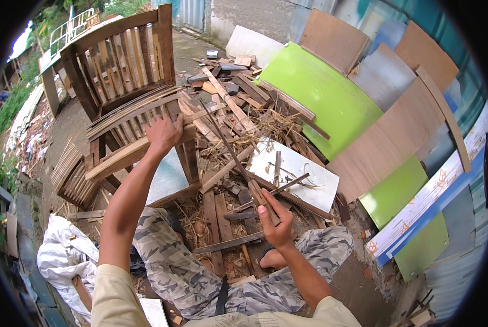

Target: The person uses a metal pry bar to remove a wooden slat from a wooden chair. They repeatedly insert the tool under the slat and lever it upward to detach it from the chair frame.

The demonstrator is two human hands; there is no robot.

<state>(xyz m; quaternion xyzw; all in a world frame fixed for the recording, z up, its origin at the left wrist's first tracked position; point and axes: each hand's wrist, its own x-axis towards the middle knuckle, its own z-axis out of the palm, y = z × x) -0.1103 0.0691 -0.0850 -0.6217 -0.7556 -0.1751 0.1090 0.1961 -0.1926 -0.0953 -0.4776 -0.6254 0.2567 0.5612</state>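
A slatted wooden chair (118, 22) stands at my upper left. My left hand (165, 132) bears on the front of its seat, with bent fingers curled over the slats near the front rail (118, 158). My right hand (276, 223) is closed around the wooden handle of what looks like a handsaw (227, 143). Its long, thin dark blade is seen edge-on and slants up and left toward the seat's right front corner. Whether the blade touches the wood I cannot tell. A thin strip of wood (206, 113) sticks out from that corner.
Scrap wood (236, 117) and straw lie heaped beyond my hands. A white board (298, 169) rests on the right. Bright green (331, 103) and brown panels (388, 136) lean by the corrugated wall. A loose slatted piece (75, 174) and white sack (64, 261) lie left.
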